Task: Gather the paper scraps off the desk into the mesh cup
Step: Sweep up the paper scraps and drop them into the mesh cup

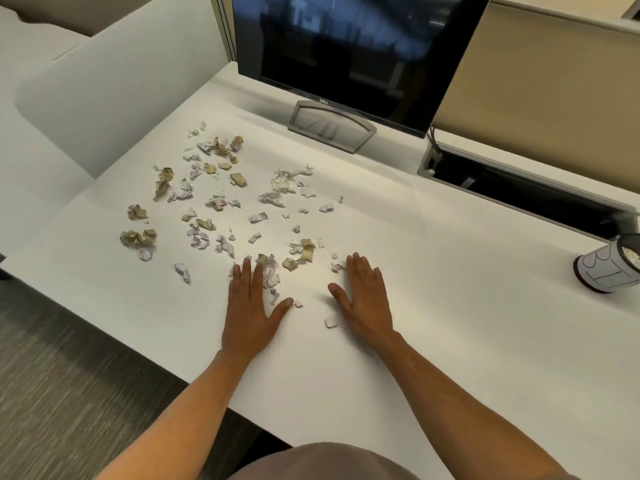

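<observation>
Both hands lie flat, palms down, on the white desk [433, 341], near its front edge. Left hand [251, 311]: fingers straight and held close together, thumb splayed out to the right; fingertips reach into the near edge of the litter, with a small clump of crumpled bits just beside the index finger. Right hand [363, 299]: fingers straight and close together, thumb splayed out to the left; fingertips touch or sit just beside a few small white bits. Neither hand holds anything. Paper scraps [221, 202], white and tan, torn and crumpled, are scattered over the left and middle of the desk, from just in front of the hands back toward the monitor stand [330, 126]; the thickest spread lies left of centre, with a looser patch further right. Two stray bits lie between the thumbs, one just beside the left thumb tip, another near the heel of the right hand. Mesh cup [609, 268] sits at the far right edge of the desk, well apart from the scraps and both hands; it is blurred, and its tilt is hard to judge. A dark monitor [353, 46] stands at the back. A grey divider panel [114, 84] borders the desk's left side. A dark open slot [519, 188] is sunk into the desk at right rear.
</observation>
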The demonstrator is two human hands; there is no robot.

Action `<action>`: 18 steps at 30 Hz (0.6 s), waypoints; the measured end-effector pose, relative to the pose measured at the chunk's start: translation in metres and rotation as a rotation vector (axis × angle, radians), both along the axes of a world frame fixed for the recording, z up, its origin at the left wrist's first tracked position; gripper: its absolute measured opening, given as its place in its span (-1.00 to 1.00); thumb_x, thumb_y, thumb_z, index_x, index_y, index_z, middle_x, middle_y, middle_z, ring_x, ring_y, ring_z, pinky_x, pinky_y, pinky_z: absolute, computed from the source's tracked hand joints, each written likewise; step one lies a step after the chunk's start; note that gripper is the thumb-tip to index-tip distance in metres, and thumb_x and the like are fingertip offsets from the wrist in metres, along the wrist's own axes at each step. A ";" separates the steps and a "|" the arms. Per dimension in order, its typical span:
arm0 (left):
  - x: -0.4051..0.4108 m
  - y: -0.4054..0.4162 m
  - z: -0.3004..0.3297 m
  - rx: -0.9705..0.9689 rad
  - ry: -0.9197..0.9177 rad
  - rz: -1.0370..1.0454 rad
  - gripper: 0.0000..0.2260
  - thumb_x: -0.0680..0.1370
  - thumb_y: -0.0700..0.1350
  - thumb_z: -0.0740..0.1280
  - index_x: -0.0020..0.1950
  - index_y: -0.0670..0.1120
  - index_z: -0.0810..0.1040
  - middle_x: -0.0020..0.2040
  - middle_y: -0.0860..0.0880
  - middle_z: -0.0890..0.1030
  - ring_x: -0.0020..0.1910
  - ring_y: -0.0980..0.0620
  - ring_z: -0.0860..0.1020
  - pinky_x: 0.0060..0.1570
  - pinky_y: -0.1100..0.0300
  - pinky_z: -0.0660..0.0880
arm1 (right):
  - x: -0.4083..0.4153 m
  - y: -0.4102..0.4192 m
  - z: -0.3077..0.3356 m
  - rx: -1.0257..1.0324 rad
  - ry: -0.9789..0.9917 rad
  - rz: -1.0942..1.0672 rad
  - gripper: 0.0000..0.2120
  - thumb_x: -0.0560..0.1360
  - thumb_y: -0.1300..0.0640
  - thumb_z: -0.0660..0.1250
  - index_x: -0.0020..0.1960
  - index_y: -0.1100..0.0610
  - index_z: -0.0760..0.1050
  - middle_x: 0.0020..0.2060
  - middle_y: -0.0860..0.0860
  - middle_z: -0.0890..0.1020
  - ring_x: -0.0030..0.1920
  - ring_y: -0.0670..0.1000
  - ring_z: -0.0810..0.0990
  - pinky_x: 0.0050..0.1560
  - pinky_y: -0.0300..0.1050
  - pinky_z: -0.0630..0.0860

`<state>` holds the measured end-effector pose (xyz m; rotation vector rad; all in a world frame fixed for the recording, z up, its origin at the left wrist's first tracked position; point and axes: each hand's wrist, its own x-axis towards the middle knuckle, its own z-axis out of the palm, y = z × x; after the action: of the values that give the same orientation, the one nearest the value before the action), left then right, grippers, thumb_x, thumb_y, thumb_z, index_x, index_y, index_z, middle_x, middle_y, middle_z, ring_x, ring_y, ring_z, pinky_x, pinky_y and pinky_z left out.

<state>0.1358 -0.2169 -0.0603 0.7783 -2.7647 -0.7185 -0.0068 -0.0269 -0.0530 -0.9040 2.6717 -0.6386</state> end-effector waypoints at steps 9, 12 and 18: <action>-0.045 -0.040 -0.003 -0.039 -0.071 -0.378 -0.19 0.50 0.40 0.08 0.57 -0.08 0.01 0.58 0.01 -0.06 0.56 0.05 -0.16 0.53 0.06 -0.10 | 0.005 -0.030 0.004 0.141 0.081 0.259 -0.24 0.54 -0.37 -0.25 0.58 0.07 -0.01 0.57 -0.03 0.03 0.56 -0.09 -0.13 0.51 0.06 -0.34; -0.058 -0.052 0.002 -0.002 0.023 -0.460 -0.28 0.52 0.36 0.12 0.56 0.00 0.09 0.56 0.10 -0.01 0.56 0.11 -0.10 0.51 0.18 -0.12 | -0.008 -0.034 0.012 -0.034 -0.022 0.157 -0.38 0.59 -0.25 0.01 0.54 0.07 0.17 0.54 -0.04 0.18 0.55 -0.10 0.05 0.51 -0.20 -0.24; -0.082 -0.083 0.008 0.033 0.017 -0.433 -0.34 0.55 0.28 0.13 0.55 -0.03 0.15 0.57 0.04 0.10 0.52 0.21 -0.10 0.46 0.31 -0.21 | -0.064 -0.077 0.024 -0.077 0.018 -0.104 -0.39 0.58 -0.24 0.12 0.52 0.06 0.21 0.55 -0.02 0.16 0.54 -0.03 0.09 0.50 -0.12 0.02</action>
<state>0.0540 -0.3002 -0.0519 0.1703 -2.9407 -0.8355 -0.0705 -0.1037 -0.0293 -0.7971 2.7416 -0.7641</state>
